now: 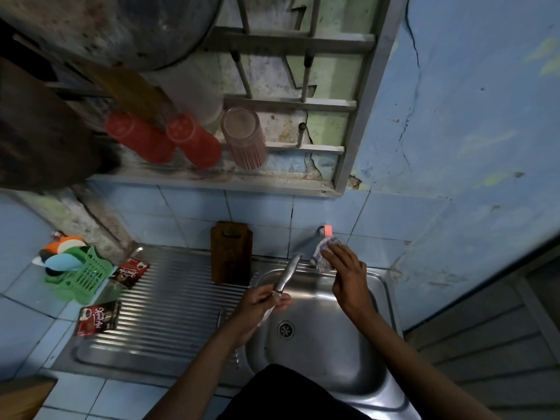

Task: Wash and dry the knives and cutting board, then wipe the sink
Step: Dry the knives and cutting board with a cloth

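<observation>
My left hand (260, 307) grips a steel knife (286, 275) over the sink basin (318, 353). The knife's metal handle points up and away toward the tap (306, 245), and its blade runs down along my palm, mostly hidden. My right hand (345, 277) reaches to the back of the sink, its straight fingers resting on a checked cloth (322, 257) that hangs at the tap. A dark wooden cutting board (231, 253) stands upright against the tiled wall behind the drainboard (163, 316).
Two coffee sachets (98, 318) lie on the drainboard's left side. A green plastic caddy (81, 275) with sponges sits at the far left. Above, a wall rack (291, 104) holds upturned red cups and a glass (244, 137). The drain (286, 328) is in mid-basin.
</observation>
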